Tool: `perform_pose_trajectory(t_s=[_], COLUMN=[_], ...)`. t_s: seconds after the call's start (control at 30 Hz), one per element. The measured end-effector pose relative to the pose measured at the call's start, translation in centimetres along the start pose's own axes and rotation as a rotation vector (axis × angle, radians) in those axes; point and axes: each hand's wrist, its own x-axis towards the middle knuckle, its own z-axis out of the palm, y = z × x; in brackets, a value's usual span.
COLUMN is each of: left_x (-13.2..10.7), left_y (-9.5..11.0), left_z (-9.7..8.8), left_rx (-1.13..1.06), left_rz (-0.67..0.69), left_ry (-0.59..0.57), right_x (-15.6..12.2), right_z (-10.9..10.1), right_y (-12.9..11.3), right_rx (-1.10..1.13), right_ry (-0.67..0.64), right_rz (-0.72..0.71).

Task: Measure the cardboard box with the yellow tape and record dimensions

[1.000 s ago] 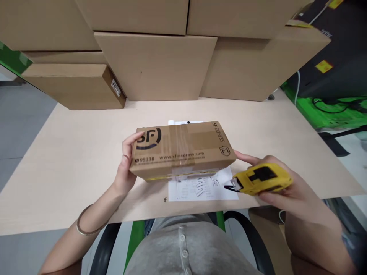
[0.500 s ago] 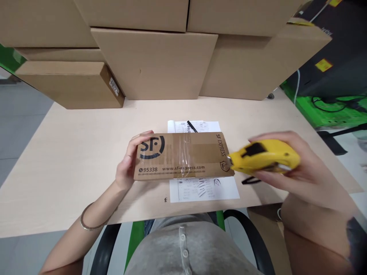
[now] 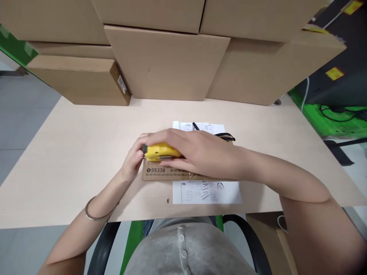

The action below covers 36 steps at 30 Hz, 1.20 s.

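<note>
A small cardboard parcel [image 3: 192, 176] with SF Express print and clear tape lies over papers on the table. My left hand [image 3: 134, 158] is closed on its left end, thumb at the front and fingers behind. Stretched across the parcel's top, my right hand [image 3: 195, 151] grips a yellow box cutter [image 3: 160, 151]. The cutter's dark tip is at the parcel's left end, close to my left fingertips. Its black strap [image 3: 226, 136] loops out behind my right wrist. Much of the parcel's top is hidden under my right hand and forearm.
Printed sheets [image 3: 212, 193] show in front of and behind the parcel, with a black pen [image 3: 195, 126] on the far part. Large cardboard boxes [image 3: 169, 63] are stacked along the back. A flat box [image 3: 80, 82] stands at the back left. Beyond the right edge are dark equipment and cables.
My right hand has carried the box cutter leftward, from the parcel's right end to its left end. My left hand keeps its hold. The view has shifted slightly.
</note>
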Motion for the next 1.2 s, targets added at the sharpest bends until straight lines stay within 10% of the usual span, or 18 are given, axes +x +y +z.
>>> perform_pose_trajectory(t_s=[0.47, 0.83, 1.2], left_x=[0.8, 0.9, -0.5], left_y=[0.5, 0.7, -0.2], left_z=[0.1, 0.1, -1.9], left_rx=[0.07, 0.099, 0.357], left_rz=[0.133, 0.163, 0.295], left_ry=[-0.193, -0.205, -0.263], right_x=[-18.3, -16.2, 0.2], right_z=[-2.7, -3.6, -1.0], right_y=[5.9, 4.5, 1.3], right_rx=[-0.103, -0.169, -0.123], right_ry=[0.442, 0.371, 0.02], right_rz=[0.36, 0.316, -0.043])
